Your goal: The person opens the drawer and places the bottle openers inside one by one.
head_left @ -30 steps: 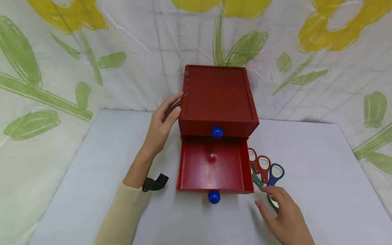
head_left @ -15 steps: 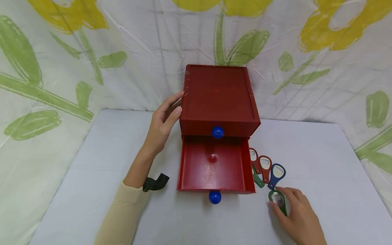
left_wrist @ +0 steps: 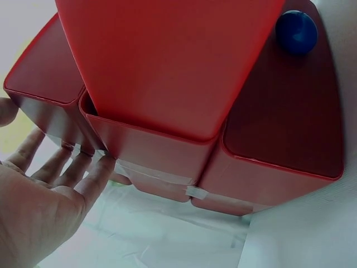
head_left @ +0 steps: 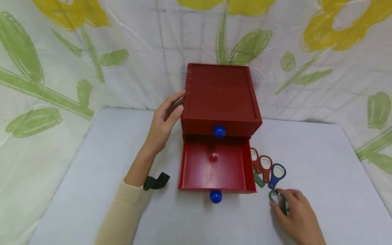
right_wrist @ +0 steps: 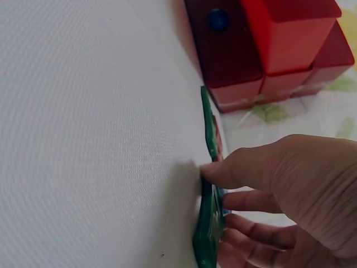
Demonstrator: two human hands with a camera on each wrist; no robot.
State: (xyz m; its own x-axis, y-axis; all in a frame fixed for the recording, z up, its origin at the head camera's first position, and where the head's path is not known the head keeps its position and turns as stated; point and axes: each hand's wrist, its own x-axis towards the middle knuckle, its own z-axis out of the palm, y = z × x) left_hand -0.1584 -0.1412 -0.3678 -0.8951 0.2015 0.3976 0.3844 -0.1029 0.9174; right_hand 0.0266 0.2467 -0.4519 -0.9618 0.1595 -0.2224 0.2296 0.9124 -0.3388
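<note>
A red drawer cabinet (head_left: 220, 92) with blue knobs stands on the table, its middle drawer (head_left: 211, 166) pulled out and bare inside. My left hand (head_left: 160, 126) rests against the cabinet's left side, fingers extended along it in the left wrist view. At the right, my right hand (head_left: 295, 212) pinches a green bottle opener (head_left: 271, 196) between thumb and fingers, low over the table. In the right wrist view the thumb lies on the edge of that green bottle opener (right_wrist: 207, 223). Near it lie a blue bottle opener (head_left: 277, 171), two red bottle openers (head_left: 265, 166) and another green one (head_left: 259, 180).
The bottle openers lie close beside the drawer's right wall, one partly hidden by it. A black strap piece (head_left: 157, 182) is on the left wrist. Behind the white table (head_left: 315, 163) hangs a flower-patterned curtain (head_left: 147, 51).
My right hand has moved slightly right and taken the near green bottle opener between thumb and fingers. My left hand has stayed on the cabinet's side. The view has shifted slightly.
</note>
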